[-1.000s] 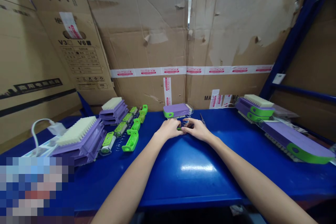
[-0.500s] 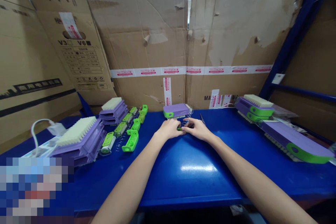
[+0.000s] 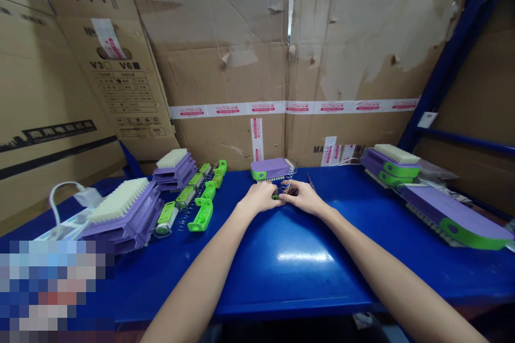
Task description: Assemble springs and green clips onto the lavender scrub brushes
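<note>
My left hand (image 3: 260, 197) is closed around a small green part (image 3: 276, 197), mostly hidden by the fingers. Close beside it, my right hand (image 3: 306, 198) pinches the lower end of a thin metal coil spring (image 3: 288, 178), which stands up at a slant. The two hands nearly meet at the fingertips. Just behind them lies a purple brush (image 3: 271, 168) with a green end and pale bristles facing down.
At left stand stacks of purple brush bodies (image 3: 132, 214), green-and-metal pieces (image 3: 167, 217), loose springs (image 3: 185, 217) and green brackets (image 3: 201, 216). Purple-and-green brushes (image 3: 454, 211) lie at right. Cardboard (image 3: 225, 64) walls the back of the blue table (image 3: 298, 289). A dark thin tool (image 3: 310, 180) lies behind my right hand.
Both hands stay nearly in place. The view has shifted very slightly; nothing has plainly been taken up or let go.
</note>
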Motion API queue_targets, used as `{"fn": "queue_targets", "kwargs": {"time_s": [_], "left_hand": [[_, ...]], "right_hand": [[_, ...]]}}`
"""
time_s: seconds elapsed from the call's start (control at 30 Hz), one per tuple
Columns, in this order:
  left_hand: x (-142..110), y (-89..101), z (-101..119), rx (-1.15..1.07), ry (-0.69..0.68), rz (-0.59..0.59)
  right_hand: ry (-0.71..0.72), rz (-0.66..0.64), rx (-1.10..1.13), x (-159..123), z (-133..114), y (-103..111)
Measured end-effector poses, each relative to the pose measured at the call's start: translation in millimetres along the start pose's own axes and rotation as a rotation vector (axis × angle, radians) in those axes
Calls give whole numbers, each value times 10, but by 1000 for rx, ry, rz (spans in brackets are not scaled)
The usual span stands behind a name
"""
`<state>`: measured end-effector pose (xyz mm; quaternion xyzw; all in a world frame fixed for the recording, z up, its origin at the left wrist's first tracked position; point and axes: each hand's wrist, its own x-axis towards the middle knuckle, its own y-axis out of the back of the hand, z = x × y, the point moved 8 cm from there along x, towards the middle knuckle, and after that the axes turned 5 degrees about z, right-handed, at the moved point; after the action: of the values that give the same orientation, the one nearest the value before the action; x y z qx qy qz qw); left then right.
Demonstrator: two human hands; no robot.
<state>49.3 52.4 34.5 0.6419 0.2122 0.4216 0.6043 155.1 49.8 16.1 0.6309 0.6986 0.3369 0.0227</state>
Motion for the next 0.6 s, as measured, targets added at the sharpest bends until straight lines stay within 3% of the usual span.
{"fn": "queue_targets", "kwargs": {"time_s": [0.47,0.6], "left_hand": [[0,-13,-11,-11,-1,3],[-17,149,-11,-44,-64,128]], "right_hand": [[4,3,-1,8,5,-1],[-74,27,-44,10,17,59]]}}
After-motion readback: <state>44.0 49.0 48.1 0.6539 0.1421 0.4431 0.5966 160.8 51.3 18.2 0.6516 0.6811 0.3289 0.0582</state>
